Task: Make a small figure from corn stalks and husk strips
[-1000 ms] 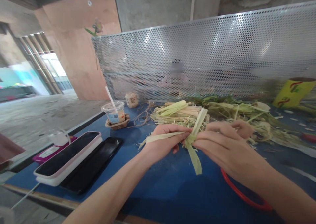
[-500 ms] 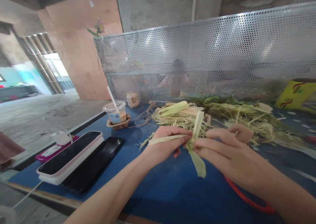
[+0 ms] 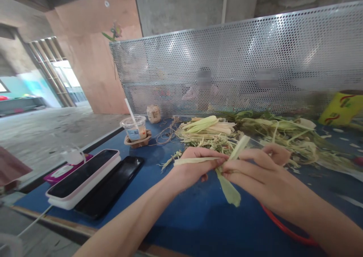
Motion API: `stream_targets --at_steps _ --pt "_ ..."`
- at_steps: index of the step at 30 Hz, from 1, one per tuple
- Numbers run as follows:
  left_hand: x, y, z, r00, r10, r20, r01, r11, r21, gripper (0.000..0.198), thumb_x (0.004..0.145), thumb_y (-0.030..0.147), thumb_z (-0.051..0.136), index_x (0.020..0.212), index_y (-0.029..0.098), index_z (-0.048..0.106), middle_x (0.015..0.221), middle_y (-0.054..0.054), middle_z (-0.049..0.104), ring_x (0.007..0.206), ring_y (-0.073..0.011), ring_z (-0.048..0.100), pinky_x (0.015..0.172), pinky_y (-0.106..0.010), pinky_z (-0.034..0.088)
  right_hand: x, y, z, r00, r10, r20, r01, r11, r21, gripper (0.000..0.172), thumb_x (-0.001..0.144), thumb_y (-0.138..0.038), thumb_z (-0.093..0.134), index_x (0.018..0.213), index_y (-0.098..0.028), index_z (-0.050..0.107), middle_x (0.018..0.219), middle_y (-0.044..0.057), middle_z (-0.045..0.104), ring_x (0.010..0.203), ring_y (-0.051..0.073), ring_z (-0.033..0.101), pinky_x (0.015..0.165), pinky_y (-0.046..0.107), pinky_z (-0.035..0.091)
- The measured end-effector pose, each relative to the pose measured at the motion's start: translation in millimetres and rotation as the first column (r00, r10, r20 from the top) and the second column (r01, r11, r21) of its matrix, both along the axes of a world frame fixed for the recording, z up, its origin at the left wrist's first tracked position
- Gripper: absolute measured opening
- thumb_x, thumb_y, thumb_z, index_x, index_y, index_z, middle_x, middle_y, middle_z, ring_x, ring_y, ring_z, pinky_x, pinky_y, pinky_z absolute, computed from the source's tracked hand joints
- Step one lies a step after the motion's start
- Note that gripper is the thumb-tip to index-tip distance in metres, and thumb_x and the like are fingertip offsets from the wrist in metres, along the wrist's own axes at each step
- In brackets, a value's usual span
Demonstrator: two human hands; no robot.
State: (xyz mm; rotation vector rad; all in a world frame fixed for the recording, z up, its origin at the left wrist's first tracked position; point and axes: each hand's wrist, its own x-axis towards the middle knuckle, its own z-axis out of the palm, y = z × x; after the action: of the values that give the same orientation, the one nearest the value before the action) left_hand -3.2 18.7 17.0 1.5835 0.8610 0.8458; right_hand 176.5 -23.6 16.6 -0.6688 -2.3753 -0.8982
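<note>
Pale green corn husk strips (image 3: pixel 230 189) cross between my two hands above the blue table. My left hand (image 3: pixel 195 166) pinches them, and one strip lies back over its thumb side. From the right, the fingertips of my right hand (image 3: pixel 258 170) close on the husk at the crossing. One end of husk points up to the right and another hangs down below the fingers. Just behind the hands is a pile of husk strips (image 3: pixel 208 126) with thin shredded pieces in front. The exact crossing point is partly hidden by my fingers.
A drink cup with a straw (image 3: pixel 134 130) stands in a cardboard holder. Phones (image 3: pixel 109 189) lie at left. Loose husks (image 3: pixel 283 132) spread at right near a yellow container (image 3: pixel 343 107). Red curved handles (image 3: pixel 286 230) show beneath my right forearm. A perforated metal screen (image 3: pixel 227 60) borders the back.
The upright end of husk has tipped over to the right, towards my right fingers. Both hands keep their hold, and the whole view has shifted slightly.
</note>
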Motion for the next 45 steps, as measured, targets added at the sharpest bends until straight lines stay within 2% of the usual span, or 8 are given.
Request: stream_targets --at_steps 5,11,19,24,28,31,37,45 --pt "-3 1 -1.7 0.999 -0.041 0.022 0.042 0.997 -0.065 0.032 0.071 0.034 0.061 0.098 0.017 0.066 0.054 0.003 0.051 0.032 -0.0018 0.037 0.028 -0.015 0.028 -2 -3 -0.1 0.999 -0.051 -0.001 0.050 0.995 0.085 0.026 0.083 -0.006 0.037 0.086 -0.015 0.061 0.091 0.006 0.063 0.089 0.022 0.048 0.073 0.037 0.036" --pt "-3 1 -0.6 0.999 -0.054 0.000 0.054 0.997 -0.050 0.031 0.073 0.033 0.059 0.099 0.018 0.066 0.053 0.002 0.054 0.032 -0.0032 0.039 0.029 -0.016 0.029 -4 -2 -0.4 0.999 -0.038 -0.022 0.039 0.998 0.040 0.026 0.085 -0.008 0.036 0.087 -0.015 0.061 0.088 0.008 0.063 0.089 0.022 0.049 0.075 0.036 0.037" --pt "2 0 0.7 0.999 0.034 -0.009 -0.033 0.998 0.055 0.020 0.068 0.018 0.063 0.085 0.015 0.071 0.079 -0.006 0.070 0.069 -0.0122 0.060 0.061 -0.020 0.045 -6 1 -4.6 0.997 -0.063 -0.043 0.061 0.997 -0.048 0.024 0.085 -0.009 0.038 0.083 -0.017 0.061 0.086 0.006 0.061 0.089 0.022 0.045 0.075 0.036 0.036" --pt "0 1 -0.4 0.999 0.016 0.030 -0.018 0.997 0.071 0.021 0.069 0.020 0.062 0.087 0.015 0.070 0.086 -0.007 0.070 0.078 -0.0161 0.062 0.070 -0.023 0.047 -3 3 -6.0 0.994 -0.101 -0.048 0.099 0.994 -0.036 0.017 0.086 -0.023 0.044 0.094 -0.021 0.059 0.095 0.005 0.060 0.093 0.024 0.046 0.077 0.039 0.036" --pt "-3 2 0.5 0.995 0.048 0.089 -0.053 0.997 0.057 0.020 0.070 0.023 0.061 0.086 0.014 0.070 0.090 -0.008 0.070 0.084 -0.0180 0.062 0.075 -0.025 0.047 -3 2 -3.3 0.991 -0.060 -0.117 0.056 0.998 -0.042 0.023 0.086 -0.016 0.044 0.107 -0.018 0.053 0.094 0.006 0.062 0.090 0.022 0.049 0.076 0.038 0.038" --pt "-2 1 1.4 0.993 0.087 0.080 -0.091 0.995 0.051 0.021 0.070 0.025 0.062 0.086 0.014 0.071 0.089 -0.008 0.070 0.085 -0.0184 0.062 0.075 -0.026 0.047 -5 3 -4.6 0.974 -0.018 -0.227 0.001 0.997 -0.075 0.016 0.086 -0.016 0.044 0.097 -0.017 0.056 0.090 0.005 0.064 0.089 0.020 0.050 0.076 0.036 0.039" --pt "1 0 1.0 0.993 0.097 0.068 -0.101 0.993 0.054 0.018 0.070 0.018 0.061 0.084 0.014 0.071 0.084 -0.008 0.071 0.080 -0.0170 0.063 0.071 -0.024 0.048 -9 7 -8.7 0.974 -0.006 -0.228 -0.030 0.988 -0.153 0.027 0.091 -0.019 0.032 0.092 -0.021 0.059 0.091 0.003 0.064 0.088 0.019 0.052 0.077 0.034 0.042" --pt "0 1 0.9 0.985 0.164 0.043 -0.167 0.984 0.068 0.021 0.070 0.021 0.061 0.086 0.013 0.071 0.087 -0.008 0.070 0.083 -0.0182 0.062 0.073 -0.025 0.047 -11 6 3.1 0.912 0.047 -0.407 -0.080 0.995 -0.064 0.008 0.081 -0.015 0.054 0.082 -0.020 0.060 0.080 0.002 0.064 0.083 0.018 0.050 0.075 0.031 0.041"
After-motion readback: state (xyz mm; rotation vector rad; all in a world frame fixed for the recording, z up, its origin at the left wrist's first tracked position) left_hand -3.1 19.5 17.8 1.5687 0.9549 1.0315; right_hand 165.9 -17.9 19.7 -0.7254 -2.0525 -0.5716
